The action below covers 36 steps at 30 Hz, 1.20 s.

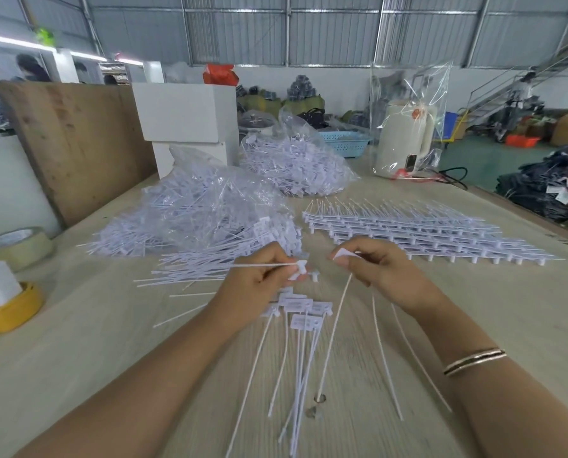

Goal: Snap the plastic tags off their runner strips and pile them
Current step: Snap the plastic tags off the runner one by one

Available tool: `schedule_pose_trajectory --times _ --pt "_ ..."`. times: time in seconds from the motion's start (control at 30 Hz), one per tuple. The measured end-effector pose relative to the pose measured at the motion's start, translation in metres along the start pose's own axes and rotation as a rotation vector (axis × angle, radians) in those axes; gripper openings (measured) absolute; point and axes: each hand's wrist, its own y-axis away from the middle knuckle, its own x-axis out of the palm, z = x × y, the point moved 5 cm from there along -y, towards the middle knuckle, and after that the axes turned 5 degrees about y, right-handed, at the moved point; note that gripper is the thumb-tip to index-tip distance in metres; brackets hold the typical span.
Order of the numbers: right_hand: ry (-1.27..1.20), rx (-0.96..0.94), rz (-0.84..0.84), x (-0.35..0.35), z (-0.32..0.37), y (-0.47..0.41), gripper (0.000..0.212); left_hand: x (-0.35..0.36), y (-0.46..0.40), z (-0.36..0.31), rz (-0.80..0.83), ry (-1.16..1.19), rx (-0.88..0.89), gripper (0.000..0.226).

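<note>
My left hand (259,285) pinches a white plastic tag (301,267) by its head, its thin tail pointing left. A second tag (342,254) is pinched in my right hand (381,269), its long tail (334,335) hanging down toward me. Between my forearms lies a runner piece with several tags still attached (301,314), tails running toward me. Loose snapped tags form a pile (190,271) left of my left hand. Stacked runner strips (408,233) lie behind my right hand.
Two clear bags of tags (210,206) (296,163) sit behind the pile. A tape roll (15,246) and a yellow roll with white foam (8,305) are at the left edge. White boxes (183,110), a blue basket (345,142) and a bagged kettle (405,137) stand at the back.
</note>
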Motion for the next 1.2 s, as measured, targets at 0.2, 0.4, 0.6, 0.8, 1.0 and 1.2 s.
schedule_pose_trajectory --times 0.2,0.4,0.6,0.8,1.0,1.2 --pt "0.235 0.088 0.166 0.012 -0.011 0.001 0.029 0.003 -0.002 0.007 0.217 -0.379 0.100 0.023" --pt "0.110 0.065 0.257 0.023 -0.009 0.003 0.063 0.006 0.003 -0.012 0.224 -0.417 0.275 0.042" --pt "0.088 0.087 0.319 0.033 -0.009 0.005 0.066 0.027 0.005 -0.022 0.290 -0.648 0.510 0.014" --pt "0.324 0.206 0.361 0.022 -0.011 0.006 0.017 0.023 0.005 -0.026 0.225 -0.665 0.593 0.017" --pt "0.239 0.206 0.336 0.022 -0.008 0.006 0.011 0.018 0.001 -0.005 0.179 -0.340 0.126 0.020" --pt "0.183 0.214 0.354 0.024 -0.005 0.005 0.020 0.030 0.001 -0.002 0.246 -0.304 0.085 0.009"
